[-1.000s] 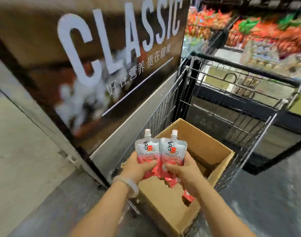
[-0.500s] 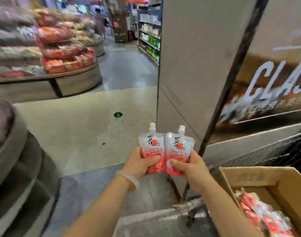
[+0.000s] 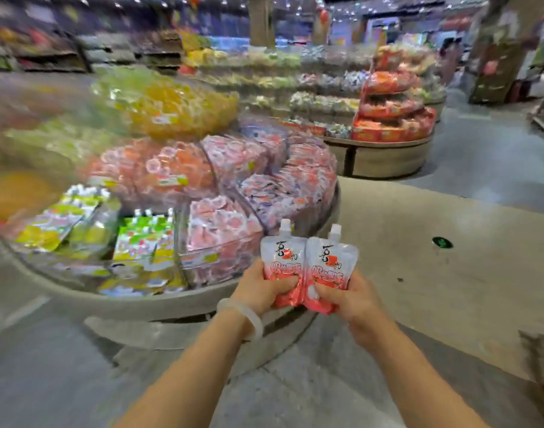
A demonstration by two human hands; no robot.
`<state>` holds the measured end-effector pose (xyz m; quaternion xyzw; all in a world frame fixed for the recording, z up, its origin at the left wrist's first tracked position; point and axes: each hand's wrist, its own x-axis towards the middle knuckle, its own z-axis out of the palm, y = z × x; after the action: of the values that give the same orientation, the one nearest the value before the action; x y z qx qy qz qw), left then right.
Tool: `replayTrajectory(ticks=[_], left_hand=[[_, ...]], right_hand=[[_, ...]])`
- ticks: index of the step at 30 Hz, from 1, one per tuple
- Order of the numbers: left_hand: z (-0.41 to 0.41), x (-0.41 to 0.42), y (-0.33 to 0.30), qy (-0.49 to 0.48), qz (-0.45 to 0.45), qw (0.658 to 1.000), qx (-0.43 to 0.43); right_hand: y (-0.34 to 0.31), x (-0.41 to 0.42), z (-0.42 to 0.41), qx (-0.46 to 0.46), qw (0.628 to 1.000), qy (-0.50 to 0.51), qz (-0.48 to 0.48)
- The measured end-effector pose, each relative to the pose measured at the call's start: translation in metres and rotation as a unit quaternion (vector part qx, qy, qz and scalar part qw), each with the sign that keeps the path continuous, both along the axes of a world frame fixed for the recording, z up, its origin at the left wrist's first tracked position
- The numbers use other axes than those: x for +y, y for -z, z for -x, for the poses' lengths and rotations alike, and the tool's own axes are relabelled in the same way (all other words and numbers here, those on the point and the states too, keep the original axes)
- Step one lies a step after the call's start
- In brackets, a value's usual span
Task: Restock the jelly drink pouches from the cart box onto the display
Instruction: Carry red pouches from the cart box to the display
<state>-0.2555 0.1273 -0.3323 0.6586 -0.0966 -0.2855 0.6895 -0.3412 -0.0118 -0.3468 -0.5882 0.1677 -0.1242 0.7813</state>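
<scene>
I hold two red-and-white jelly drink pouches upright side by side, white spouts up. My left hand [image 3: 258, 288] grips the left pouch [image 3: 281, 257] by its lower part. The right pouch [image 3: 329, 264] is gripped low down by my right hand [image 3: 348, 299]. Both pouches hover in front of the near rim [image 3: 172, 304] of a round tiered display, whose bins hold pink jelly packs [image 3: 221, 230], green pouches [image 3: 144, 236] and yellow bags [image 3: 178, 109]. The cart and its box are out of view.
A second round display [image 3: 388, 156] with red packs stands behind to the right. Open floor [image 3: 434, 273] with a green marker [image 3: 442, 242] lies to the right. Store shelves fill the blurred background.
The view has swung left from the pillar and cart box to the round display. Both hands keep the same grip on the two pouches.
</scene>
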Motion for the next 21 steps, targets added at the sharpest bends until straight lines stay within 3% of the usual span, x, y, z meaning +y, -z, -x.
replayTrajectory(ticks=[10, 21], left_hand=[[-0.106, 0.199, -0.011, -0.215, 0.047, 0.975, -0.023], [-0.221, 0.354, -0.022, -0.383, 0.057, 0.922, -0.019]], right_hand=[[-0.016, 0.177, -0.177, -0.002, 0.979, -0.199, 0.035], [-0.019, 0.34, -0.353, -0.022, 0.924, -0.381, 0.038]])
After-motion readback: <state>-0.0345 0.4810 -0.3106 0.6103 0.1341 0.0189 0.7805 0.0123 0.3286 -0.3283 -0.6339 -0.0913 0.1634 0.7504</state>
